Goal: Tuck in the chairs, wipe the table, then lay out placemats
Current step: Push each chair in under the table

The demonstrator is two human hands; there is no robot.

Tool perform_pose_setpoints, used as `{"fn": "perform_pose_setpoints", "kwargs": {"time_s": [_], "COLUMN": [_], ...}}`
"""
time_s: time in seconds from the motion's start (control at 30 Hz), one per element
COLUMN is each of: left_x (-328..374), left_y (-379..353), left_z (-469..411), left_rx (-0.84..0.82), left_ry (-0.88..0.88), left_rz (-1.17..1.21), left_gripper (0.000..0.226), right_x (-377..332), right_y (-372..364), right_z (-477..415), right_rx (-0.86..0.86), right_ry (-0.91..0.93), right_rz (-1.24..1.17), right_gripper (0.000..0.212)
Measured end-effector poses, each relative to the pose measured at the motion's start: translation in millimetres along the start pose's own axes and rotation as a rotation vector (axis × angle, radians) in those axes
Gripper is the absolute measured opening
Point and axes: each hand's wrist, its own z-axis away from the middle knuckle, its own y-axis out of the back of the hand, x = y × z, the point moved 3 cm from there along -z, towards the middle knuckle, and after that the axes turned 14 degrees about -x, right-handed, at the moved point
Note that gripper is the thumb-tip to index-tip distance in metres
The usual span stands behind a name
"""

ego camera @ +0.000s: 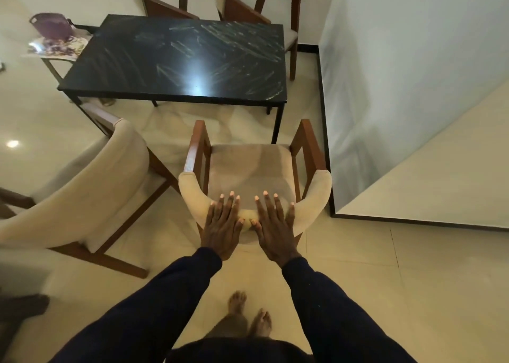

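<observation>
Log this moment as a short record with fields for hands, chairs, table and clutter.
left hand: flat, fingers straight, on the backrest
right hand: flat beside it, same backrest
table: black top, streaked
near chair: pulled out, apart from the table
left chair: angled, not tucked
far chairs: two, along the far edge
clutter: purple basket and printed sheets, far left

light: dim, warm — glare spot on table | edges: wide-angle bend | left chair — blurred
</observation>
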Motion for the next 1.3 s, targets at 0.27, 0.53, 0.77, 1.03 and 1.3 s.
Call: {"fn": "perform_pose_setpoints", "kwargs": {"time_s": [0.27,0.53,0.77,1.03,1.3], "left_x": [-5.1,-1.6,5.7,29.9,62.6], "left_y": [3.4,-6.1,-8.3,-17.8,-37.8], "left_z": [-8.5,-1.8,3.8,34.1,76.7], "left_rx": [0.01,0.03,0.048,0.075,0.112], "left_ry": [0.018,0.033,0.058,0.118,0.169], "left_rz": [-0.023,-0.026,-0.031,0.006,0.025], "left_gripper": [0.066,0.062,0.062,0.06,0.059], "right_x": [-14.3,-15.9,-10.5,0.1,24.6], "right_y": [-1.5,-5.1,-5.4,-11.6,-19.1], "right_z": [-4.2,1.1,13.0,44.3,93.8], "right_rx": [-0.008,-0.067,-0.072,-0.073,-0.087], "right_ry": [-0.063,-0.049,-0.002,0.109,0.294], "right_rz": [0.011,0.028,0.018,-0.036,-0.035], "right_gripper": [0.066,0.059,0.061,0.061,0.062]}}
